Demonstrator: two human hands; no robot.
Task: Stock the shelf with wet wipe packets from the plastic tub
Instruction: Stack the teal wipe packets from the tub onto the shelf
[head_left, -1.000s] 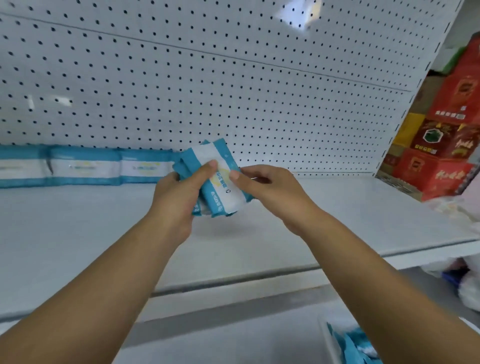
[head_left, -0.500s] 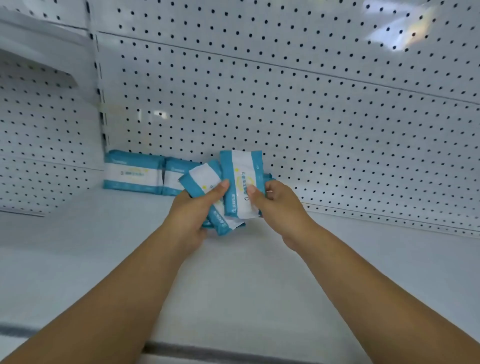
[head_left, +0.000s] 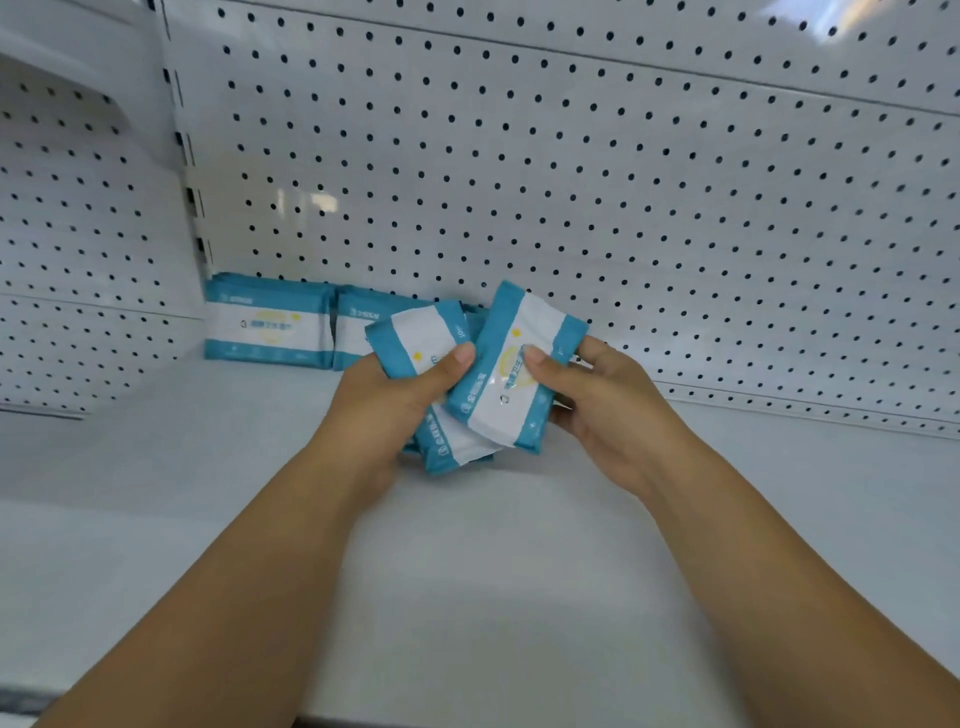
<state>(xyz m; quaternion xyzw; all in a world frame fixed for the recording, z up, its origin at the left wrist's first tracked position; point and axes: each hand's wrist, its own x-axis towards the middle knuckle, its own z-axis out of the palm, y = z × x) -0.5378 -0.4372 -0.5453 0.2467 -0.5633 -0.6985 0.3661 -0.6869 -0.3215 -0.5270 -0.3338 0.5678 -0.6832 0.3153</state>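
Both hands hold wet wipe packets above the shelf (head_left: 467, 571).

The left hand (head_left: 384, 410) grips a small stack of packets (head_left: 423, 338), thumb pressed on the top one and fingers wrapped beneath, out of view. The right hand (head_left: 608, 410) pinches a single packet (head_left: 514, 374) between the thumb on its printed face and the fingers (head_left: 595, 349) behind it. This packet is tilted and overlaps the stack. A row of stocked packets (head_left: 267, 325) stands on edge at the rear of the shelf, against the pegboard panel (head_left: 571, 182).
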